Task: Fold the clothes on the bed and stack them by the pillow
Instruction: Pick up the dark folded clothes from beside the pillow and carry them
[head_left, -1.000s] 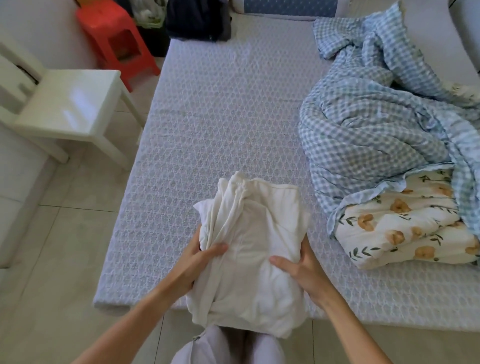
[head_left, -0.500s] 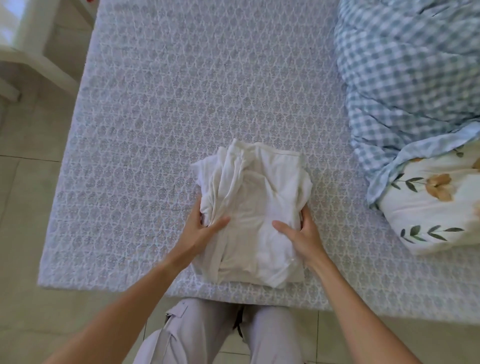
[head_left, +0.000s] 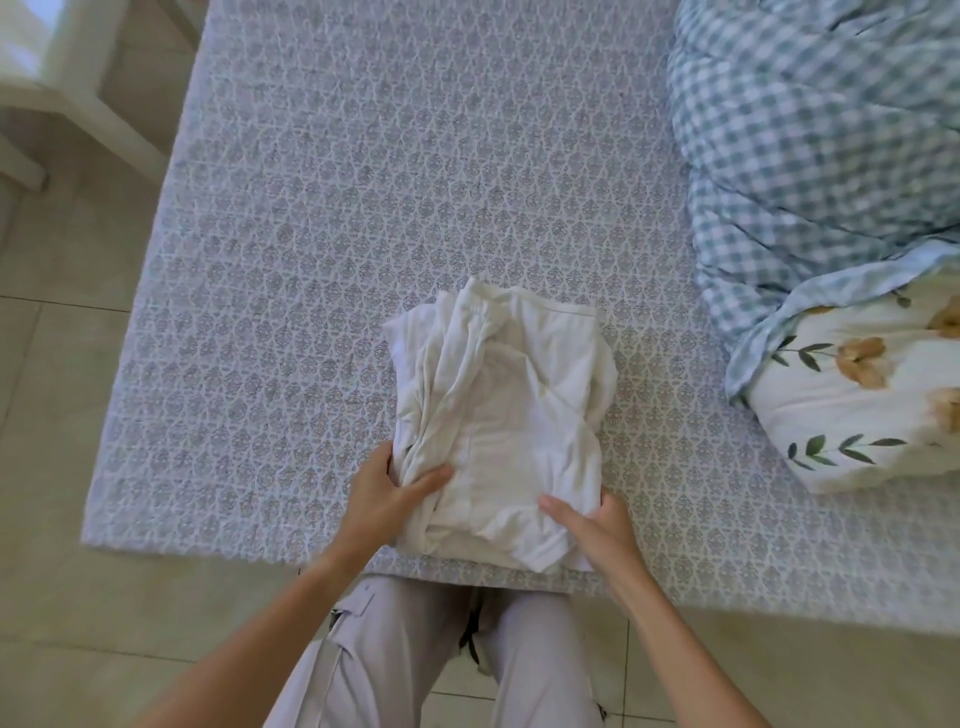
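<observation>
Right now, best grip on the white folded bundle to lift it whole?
Take the white folded bundle by its two near corners, coming in from both sides, thumbs on top and fingers underneath. Its loose layers bunch on the left, so the left hand should clamp that stack; the right hand takes the flatter edge.

Head view, steeply downward (close)

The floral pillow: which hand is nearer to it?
Right. The right hand grips the white garment's near corner on the floral pillow's side; the left hand grips its far side.
</observation>
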